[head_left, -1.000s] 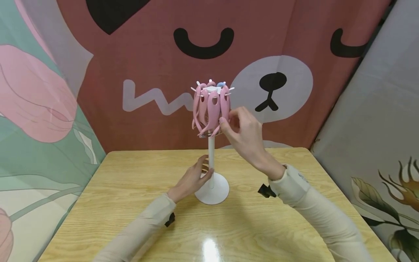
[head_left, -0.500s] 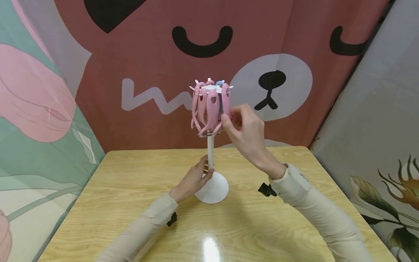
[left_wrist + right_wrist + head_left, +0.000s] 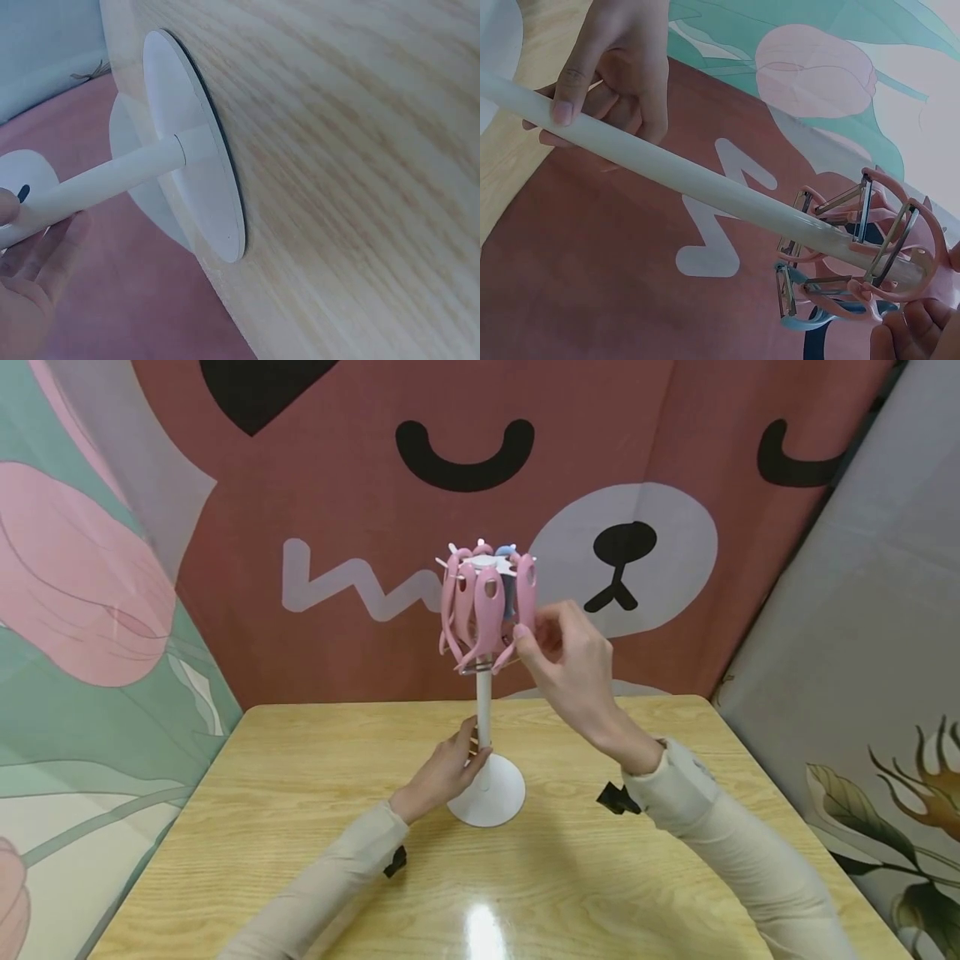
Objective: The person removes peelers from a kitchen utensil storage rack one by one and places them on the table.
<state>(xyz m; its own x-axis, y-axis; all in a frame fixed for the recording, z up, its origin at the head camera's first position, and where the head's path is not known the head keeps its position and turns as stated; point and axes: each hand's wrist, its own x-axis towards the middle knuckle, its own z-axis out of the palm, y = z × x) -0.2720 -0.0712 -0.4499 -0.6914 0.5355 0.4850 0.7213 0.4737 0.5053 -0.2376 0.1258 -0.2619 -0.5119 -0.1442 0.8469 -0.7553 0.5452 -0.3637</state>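
- Nearest: two pale sleeves [image 3: 330, 877] coming in from left and right, small black device [image 3: 618, 798] below each cuff.
- Wooden table [image 3: 345, 747] under the white stand [image 3: 487, 806]; stand upright, round base flat on the wood.
- Left hand [image 3: 438, 781], left of the pole just above the base: thumb and fingers curled round it, little gap.
- Right hand [image 3: 577, 672] up at right of the stand's top: thumb and fingers pinch one pink peeler [image 3: 527, 589], nearly together.
- Held peeler hangs head-down at the rack's right side, beside a prong; can't tell if it's hooked on.
- Other pink peelers [image 3: 490, 610] hang round the top; blue peeler [image 3: 506, 551] on the far right side.
- Far: reddish backdrop [image 3: 337, 468], cartoon face print.
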